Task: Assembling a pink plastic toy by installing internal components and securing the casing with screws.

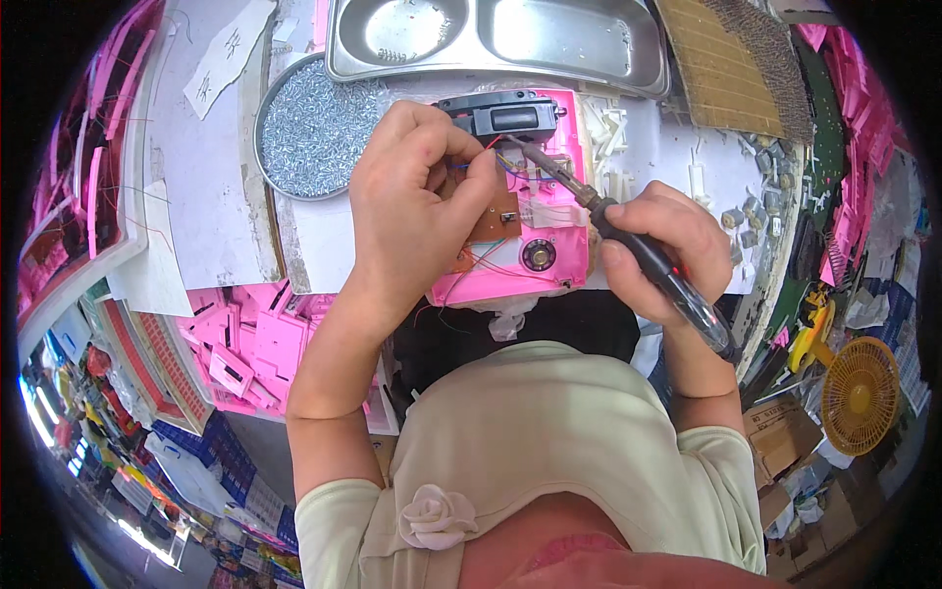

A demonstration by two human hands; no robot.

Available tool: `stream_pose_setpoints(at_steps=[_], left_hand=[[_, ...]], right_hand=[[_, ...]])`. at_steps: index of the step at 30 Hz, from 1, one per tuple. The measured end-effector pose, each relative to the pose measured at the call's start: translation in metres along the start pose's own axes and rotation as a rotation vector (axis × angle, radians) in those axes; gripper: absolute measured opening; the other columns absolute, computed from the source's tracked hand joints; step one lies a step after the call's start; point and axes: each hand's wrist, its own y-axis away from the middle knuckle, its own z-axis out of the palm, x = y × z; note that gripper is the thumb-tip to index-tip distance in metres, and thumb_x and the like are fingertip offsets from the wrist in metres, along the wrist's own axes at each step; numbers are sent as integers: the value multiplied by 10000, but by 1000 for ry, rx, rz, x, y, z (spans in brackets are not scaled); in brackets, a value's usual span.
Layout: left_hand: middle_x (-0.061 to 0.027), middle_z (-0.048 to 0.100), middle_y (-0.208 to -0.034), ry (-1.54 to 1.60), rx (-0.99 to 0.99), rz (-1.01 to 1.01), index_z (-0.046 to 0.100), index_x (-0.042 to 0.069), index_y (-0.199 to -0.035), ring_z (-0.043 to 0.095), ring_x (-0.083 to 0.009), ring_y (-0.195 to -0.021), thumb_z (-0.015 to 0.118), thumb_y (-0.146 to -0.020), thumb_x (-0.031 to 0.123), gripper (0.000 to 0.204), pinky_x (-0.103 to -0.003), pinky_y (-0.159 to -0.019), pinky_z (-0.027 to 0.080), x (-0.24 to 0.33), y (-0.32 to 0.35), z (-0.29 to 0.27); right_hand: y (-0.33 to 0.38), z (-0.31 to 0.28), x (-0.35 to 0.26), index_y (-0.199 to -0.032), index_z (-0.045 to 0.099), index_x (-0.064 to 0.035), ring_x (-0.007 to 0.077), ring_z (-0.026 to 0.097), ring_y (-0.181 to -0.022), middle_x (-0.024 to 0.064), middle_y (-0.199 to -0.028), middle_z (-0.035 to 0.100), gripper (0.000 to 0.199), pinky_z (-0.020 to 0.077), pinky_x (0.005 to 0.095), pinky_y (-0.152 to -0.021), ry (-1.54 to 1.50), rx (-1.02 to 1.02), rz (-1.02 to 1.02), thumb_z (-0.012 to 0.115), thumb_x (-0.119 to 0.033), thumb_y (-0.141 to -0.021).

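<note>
A pink plastic housing [554,265] lies open on the bench in front of me, with thin coloured wires, a small round buzzer and a black rectangular part [505,116] at its far edge. My left hand [417,191] rests on it and pinches a small brown circuit board [497,216] against the housing. My right hand [653,245] grips a black-handled soldering iron [628,240] like a pen. Its metal tip points up-left and sits at the wires just above the board.
A round tray full of small silver screws [309,128] stands to the left of the housing. A steel two-compartment tray [496,39] lies behind it. Several pink plastic parts [250,348] fill a box at lower left. A yellow fan [862,393] stands at right.
</note>
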Motion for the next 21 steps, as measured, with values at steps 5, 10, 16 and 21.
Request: stream_pose_setpoints(at_steps=[5, 10, 16, 21], left_hand=[[-45, 557, -815, 11, 25, -45, 680, 15, -777, 470, -108, -582, 769, -764, -1, 91, -270, -521, 384, 4, -1, 1], [-44, 556, -822, 7, 26, -30, 678, 15, -781, 460, -104, -570, 775, -768, 1, 99, -269, -516, 379, 3, -1, 1], [-40, 553, -818, 19, 42, -38, 676, 18, -784, 447, -101, -569, 778, -768, 2, 105, -265, -514, 372, 3, 0, 1], [-36, 550, -808, 33, 45, -43, 673, 25, -777, 445, -101, -576, 778, -770, 3, 107, -263, -514, 370, 2, 1, 2]], right_hand=[[-2, 1, 0, -1097, 687, -57, 196, 554, -526, 47, -710, 664, 361, 424, 310, -475, 31, -31, 7, 796, -37, -753], [-3, 2, 0, -1080, 688, -48, 200, 560, -529, 52, -715, 665, 353, 433, 316, -481, 32, -16, 12, 799, -26, -746], [-6, 4, 2, -1076, 689, -38, 201, 556, -522, 54, -701, 656, 370, 428, 312, -478, 49, -5, -39, 811, -14, -727], [-3, 4, 4, -1081, 689, -32, 203, 547, -516, 56, -688, 643, 382, 419, 311, -475, 71, -20, -66, 816, -12, -721]])
